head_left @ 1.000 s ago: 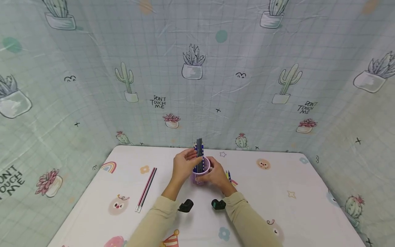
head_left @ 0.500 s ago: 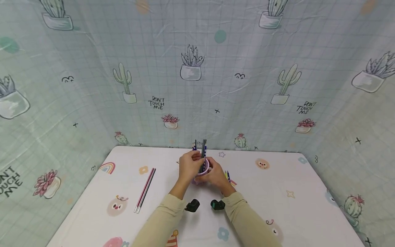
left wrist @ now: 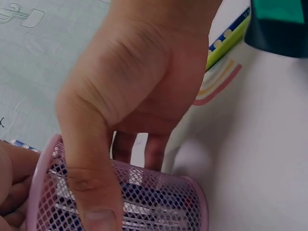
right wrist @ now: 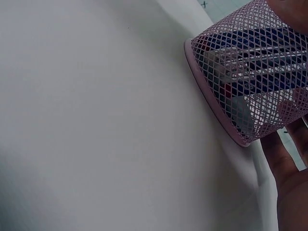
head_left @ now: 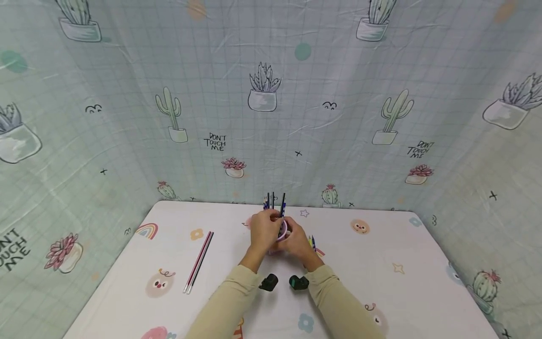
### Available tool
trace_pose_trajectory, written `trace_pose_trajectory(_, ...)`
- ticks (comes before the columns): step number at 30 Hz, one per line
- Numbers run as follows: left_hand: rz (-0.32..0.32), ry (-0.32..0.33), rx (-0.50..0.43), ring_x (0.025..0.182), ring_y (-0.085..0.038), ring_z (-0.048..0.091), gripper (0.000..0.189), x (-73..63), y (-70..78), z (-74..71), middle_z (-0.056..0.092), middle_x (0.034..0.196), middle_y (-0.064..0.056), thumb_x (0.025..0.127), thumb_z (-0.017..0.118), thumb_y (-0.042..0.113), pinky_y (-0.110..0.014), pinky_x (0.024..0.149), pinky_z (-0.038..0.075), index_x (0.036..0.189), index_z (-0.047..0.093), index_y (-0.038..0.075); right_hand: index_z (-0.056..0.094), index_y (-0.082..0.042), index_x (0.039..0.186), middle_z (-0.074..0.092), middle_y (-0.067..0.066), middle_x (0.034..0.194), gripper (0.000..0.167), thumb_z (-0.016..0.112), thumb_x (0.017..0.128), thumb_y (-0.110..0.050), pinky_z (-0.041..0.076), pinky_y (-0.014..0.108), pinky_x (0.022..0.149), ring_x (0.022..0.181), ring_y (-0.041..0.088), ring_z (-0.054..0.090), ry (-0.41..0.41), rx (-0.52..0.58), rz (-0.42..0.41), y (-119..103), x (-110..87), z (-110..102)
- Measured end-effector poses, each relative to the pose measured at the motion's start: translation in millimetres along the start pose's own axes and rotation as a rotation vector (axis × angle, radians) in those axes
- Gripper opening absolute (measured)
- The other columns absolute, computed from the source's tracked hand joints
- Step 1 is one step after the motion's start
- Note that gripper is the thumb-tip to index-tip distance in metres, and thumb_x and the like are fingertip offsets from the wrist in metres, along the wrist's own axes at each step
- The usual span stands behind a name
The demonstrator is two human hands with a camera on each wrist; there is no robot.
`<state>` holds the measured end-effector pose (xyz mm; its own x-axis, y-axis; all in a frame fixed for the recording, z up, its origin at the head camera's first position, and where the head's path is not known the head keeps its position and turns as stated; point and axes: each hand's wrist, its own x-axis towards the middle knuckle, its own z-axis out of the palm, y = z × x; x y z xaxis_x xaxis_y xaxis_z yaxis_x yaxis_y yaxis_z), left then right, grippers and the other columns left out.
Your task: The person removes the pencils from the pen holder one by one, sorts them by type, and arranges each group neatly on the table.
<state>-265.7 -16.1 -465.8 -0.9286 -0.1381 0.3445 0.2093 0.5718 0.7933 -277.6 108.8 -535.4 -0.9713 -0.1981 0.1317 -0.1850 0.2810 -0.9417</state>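
A pink mesh pencil cup [left wrist: 154, 197] stands in front of the wrists, holding several navy dotted and black-striped pencils [head_left: 282, 207]. My right hand [head_left: 297, 240] grips the cup from the right; in the left wrist view its thumb [left wrist: 94, 187] lies across the near side and its fingers pass behind. Above the rim, my left hand [head_left: 264, 230] has its fingers curled among the upright pencils, its thumb against the right-hand one. The pencils' lower ends show through the mesh cup [right wrist: 236, 82] in the right wrist view. The left palm is hidden in the head view.
Two long pencils, one red [head_left: 197, 262] and one black, lie side by side on the left of the white printed table [head_left: 360, 282]. Navy and yellow-green pencils [head_left: 312, 242] lie right of the right wrist. A cactus-print curtain [head_left: 262, 132] rises behind the table's back edge.
My left hand has moved to the right, more over the cup's mouth. The pencils, bunched together a second ago, now fan apart to left and right. The right hand keeps its hold on the cup.
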Motion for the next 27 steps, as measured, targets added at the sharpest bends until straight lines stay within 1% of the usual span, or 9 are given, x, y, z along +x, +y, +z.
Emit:
trace_pose_trajectory(3, -0.006, -0.001, 0.018, 0.084, -0.025, 0.076, 0.01, 0.8, 0.1, -0.8, 0.08, 0.088, -0.011, 0.087, 0.082, 0.006, -0.041, 0.078, 0.065, 0.096, 0.081, 0.002, 0.059, -0.012, 0.138, 0.064, 0.014, 0.144, 0.08, 0.096, 0.067, -0.009, 0.05, 0.055, 0.115, 0.134, 0.031, 0.06, -0.003, 0.001, -0.016, -0.1, -0.3, 0.8)
trace_pose_trajectory(8, 0.0, -0.014, 0.019, 0.081, -0.022, 0.076, 0.016, 4.3, 0.6, -1.8, 0.08, 0.086, -0.01, 0.085, 0.083, 0.006, -0.039, 0.076, 0.064, 0.101, 0.081, 0.001, 0.061, -0.011, 0.136, 0.066, 0.014, 0.141, 0.08, 0.098, 0.065, -0.009, 0.053, 0.053, 0.111, 0.129, 0.03, 0.062, 0.006, 0.015, -0.03, -2.2, -0.5, 1.3)
trace_pose_trajectory(11, -0.006, -0.026, 0.006, 0.081, -0.022, 0.074, 0.016, 5.3, 0.5, -3.5, 0.08, 0.087, -0.01, 0.087, 0.082, 0.006, -0.039, 0.076, 0.063, 0.101, 0.081, 0.002, 0.06, -0.012, 0.137, 0.065, 0.013, 0.141, 0.082, 0.099, 0.064, -0.009, 0.055, 0.05, 0.11, 0.129, 0.029, 0.062, 0.0, 0.015, -0.032, -2.3, -0.6, 1.5)
trace_pose_trajectory(14, -0.005, -0.022, -0.02, 0.082, -0.023, 0.073, 0.013, 6.2, 0.2, -7.0, 0.08, 0.089, -0.013, 0.089, 0.079, 0.005, -0.04, 0.076, 0.063, 0.101, 0.081, 0.001, 0.059, -0.011, 0.139, 0.065, 0.014, 0.141, 0.084, 0.099, 0.064, -0.009, 0.056, 0.046, 0.108, 0.128, 0.028, 0.062, -0.008, 0.017, -0.03, -2.1, -0.4, 1.5)
trace_pose_trajectory(17, 0.007, -0.009, -0.056, 0.084, -0.025, 0.074, 0.011, 8.6, 2.1, -13.1, 0.079, 0.091, -0.015, 0.09, 0.077, 0.004, -0.04, 0.077, 0.063, 0.1, 0.081, 0.0, 0.059, -0.011, 0.139, 0.066, 0.012, 0.139, 0.086, 0.099, 0.063, -0.009, 0.057, 0.043, 0.107, 0.125, 0.026, 0.064, -0.009, 0.018, -0.015, -2.3, -0.2, 1.0)
trace_pose_trajectory(19, 0.013, -0.003, -0.077, 0.083, -0.025, 0.073, 0.01, 11.5, 4.1, -18.2, 0.079, 0.091, -0.015, 0.091, 0.076, 0.004, -0.039, 0.075, 0.063, 0.099, 0.08, -0.001, 0.059, -0.011, 0.137, 0.068, 0.012, 0.135, 0.085, 0.1, 0.062, -0.009, 0.056, 0.044, 0.106, 0.122, 0.026, 0.065, -0.008, 0.02, -0.005, -3.2, -0.6, 0.4)
trace_pose_trajectory(22, -0.004, -0.013, -0.134, 0.082, -0.024, 0.073, 0.011, 16.5, 8.0, -27.2, 0.079, 0.092, -0.016, 0.094, 0.074, 0.004, -0.037, 0.073, 0.063, 0.101, 0.08, -0.002, 0.059, -0.012, 0.134, 0.07, 0.01, 0.132, 0.084, 0.101, 0.062, -0.009, 0.055, 0.046, 0.109, 0.12, 0.025, 0.066, -0.011, 0.021, 0.021, -3.9, -1.1, -0.4)
trace_pose_trajectory(25, -0.03, -0.03, -0.199, 0.082, -0.022, 0.072, 0.013, 21.6, 11.0, -37.0, 0.078, 0.095, -0.018, 0.095, 0.073, 0.004, -0.033, 0.073, 0.064, 0.104, 0.078, -0.004, 0.058, -0.012, 0.137, 0.069, 0.011, 0.135, 0.086, 0.101, 0.062, -0.009, 0.052, 0.05, 0.112, 0.125, 0.027, 0.064, -0.012, 0.03, 0.038, -4.6, -2.3, -1.3)
trace_pose_trajectory(27, -0.049, -0.047, -0.262, 0.083, -0.021, 0.072, 0.015, 24.7, 13.0, -44.2, 0.077, 0.097, -0.02, 0.095, 0.073, 0.002, -0.031, 0.075, 0.065, 0.106, 0.077, -0.006, 0.058, -0.013, 0.139, 0.068, 0.01, 0.137, 0.088, 0.101, 0.063, -0.011, 0.05, 0.052, 0.115, 0.128, 0.029, 0.063, -0.007, 0.034, 0.05, -3.9, -2.4, -1.4)
